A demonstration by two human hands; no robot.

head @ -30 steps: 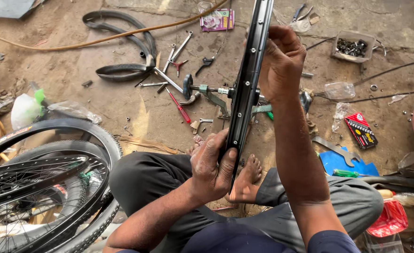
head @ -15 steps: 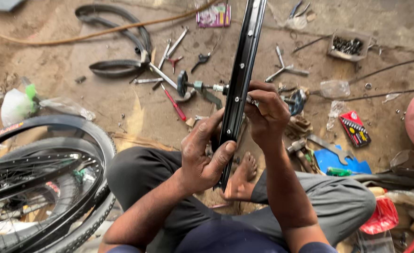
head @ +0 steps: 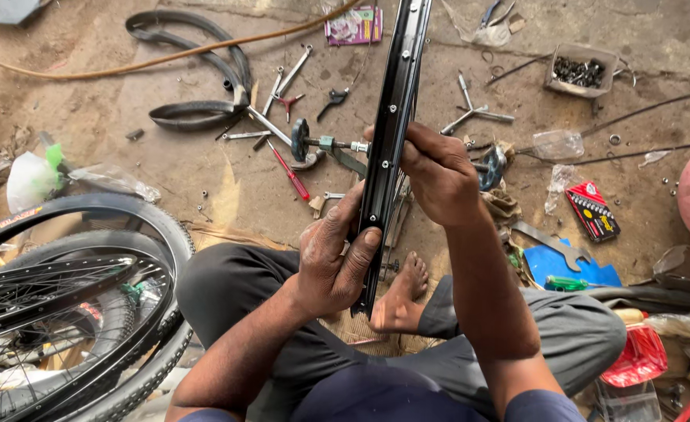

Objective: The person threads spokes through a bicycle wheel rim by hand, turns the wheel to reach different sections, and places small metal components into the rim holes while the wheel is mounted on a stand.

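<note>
Both my hands are gripping a black wheel rim stood on edge over my lap.

I am sitting on the dirt floor (head: 165, 180) with the rim (head: 390, 133) rising upright in front of me, its lower end just above my bare foot (head: 402, 301). My left hand (head: 331, 262) is clamping the rim low down, thumb and fingers wrapped round its edge. My right hand (head: 438, 172) is closing round it higher up, fingers curled over the far side. A bicycle wheel (head: 64, 297) with its tyre is lying by my left knee. Loose tools are lying scattered past the rim: a red screwdriver (head: 290, 173), a tyre strip (head: 196, 70) and a small box of parts (head: 581, 72) toward the floor's far right.
</note>
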